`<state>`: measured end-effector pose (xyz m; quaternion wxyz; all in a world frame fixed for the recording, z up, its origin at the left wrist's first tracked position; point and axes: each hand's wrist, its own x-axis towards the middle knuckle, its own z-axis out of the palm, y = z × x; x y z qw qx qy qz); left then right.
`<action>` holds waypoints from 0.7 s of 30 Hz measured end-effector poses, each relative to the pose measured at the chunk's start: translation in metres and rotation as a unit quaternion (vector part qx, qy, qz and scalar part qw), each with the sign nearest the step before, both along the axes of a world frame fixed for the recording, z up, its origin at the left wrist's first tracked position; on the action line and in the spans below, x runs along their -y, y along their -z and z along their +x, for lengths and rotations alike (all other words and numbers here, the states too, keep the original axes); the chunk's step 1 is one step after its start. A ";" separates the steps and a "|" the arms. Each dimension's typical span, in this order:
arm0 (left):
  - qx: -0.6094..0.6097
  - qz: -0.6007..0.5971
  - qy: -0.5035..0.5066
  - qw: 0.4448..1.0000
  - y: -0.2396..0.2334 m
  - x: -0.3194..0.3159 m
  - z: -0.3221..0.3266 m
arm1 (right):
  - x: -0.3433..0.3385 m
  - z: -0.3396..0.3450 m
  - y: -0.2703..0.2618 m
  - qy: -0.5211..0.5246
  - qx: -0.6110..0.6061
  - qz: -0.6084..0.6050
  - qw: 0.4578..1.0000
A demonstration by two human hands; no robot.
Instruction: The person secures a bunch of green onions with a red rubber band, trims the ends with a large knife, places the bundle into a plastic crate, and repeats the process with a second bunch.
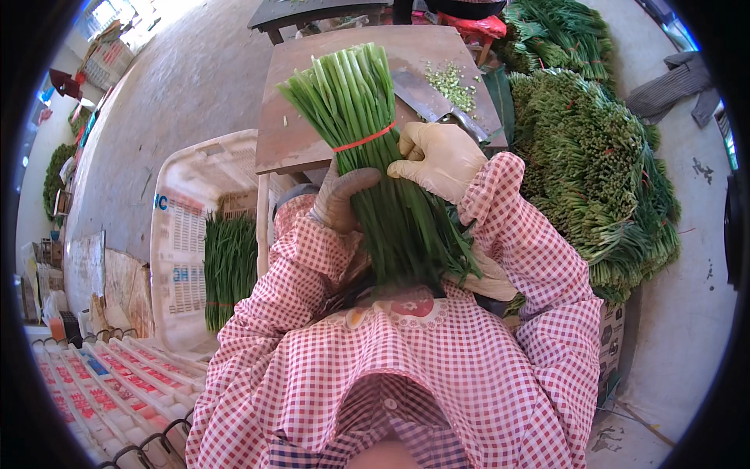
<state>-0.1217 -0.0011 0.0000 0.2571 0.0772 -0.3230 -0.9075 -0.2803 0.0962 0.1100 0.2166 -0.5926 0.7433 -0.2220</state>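
A thick bunch of garlic chives (381,193) stands in front of my chest, cut pale ends up and dark leaves hanging down. An orange-red rubber band (366,138) circles it below the cut ends. My gloved left hand (345,199) grips its left side beneath the band, thumb across the front. On the opposite side, my right hand (442,158), in a cream glove, has bent fingers and thumb against the stalks just under the band. Behind the bunch, a cleaver (419,99) lies on the wooden table (310,135), beside chopped stem trimmings (451,85).
To my left stands a white plastic crate (176,252) with banded chives (230,264) inside. Large piles of bunched greens (580,176) rise on my right. A slatted white crate (111,393) is at lower left. A dark table (316,10) stands beyond the wooden one.
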 end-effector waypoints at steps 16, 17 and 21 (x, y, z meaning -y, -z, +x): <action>-0.043 0.011 0.048 0.998 0.002 -0.001 0.002 | 0.000 -0.010 0.004 -0.028 0.444 0.126 0.887; -0.049 0.030 0.073 0.996 0.004 0.002 0.003 | -0.001 -0.005 0.008 -0.022 0.430 0.104 0.897; -0.035 0.068 0.066 0.995 0.006 0.010 0.006 | -0.008 0.009 0.032 -0.029 0.384 0.061 0.921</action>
